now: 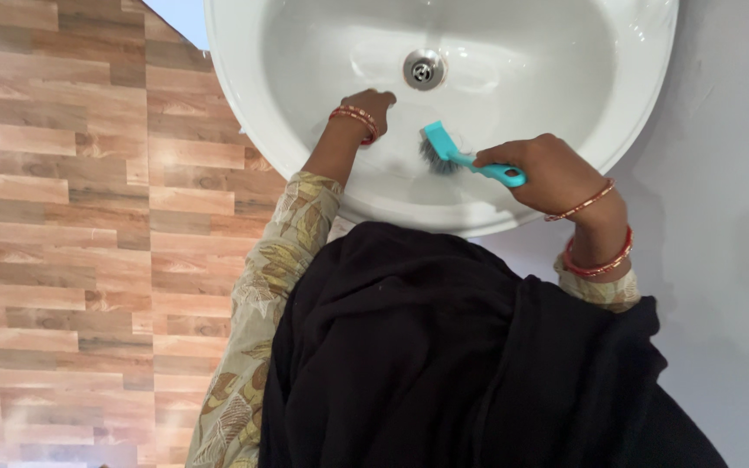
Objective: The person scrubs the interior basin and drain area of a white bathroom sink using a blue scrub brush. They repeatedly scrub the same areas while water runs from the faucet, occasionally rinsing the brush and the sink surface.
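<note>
Holding a small teal brush [465,159] by its handle, the right hand [548,173] closes tight around it. Its bristles touch the white sink [244,104]. It looks light and stiff. The left hand [373,106] rests inside the sink; I cannot tell if it's open.

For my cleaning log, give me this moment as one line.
right hand: holds teal brush, bristles on basin wall | left hand: rests inside white sink | drain: uncovered

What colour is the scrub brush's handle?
Turquoise; the brush in the right hand shows clearly in the head view, against the white sink.
</note>
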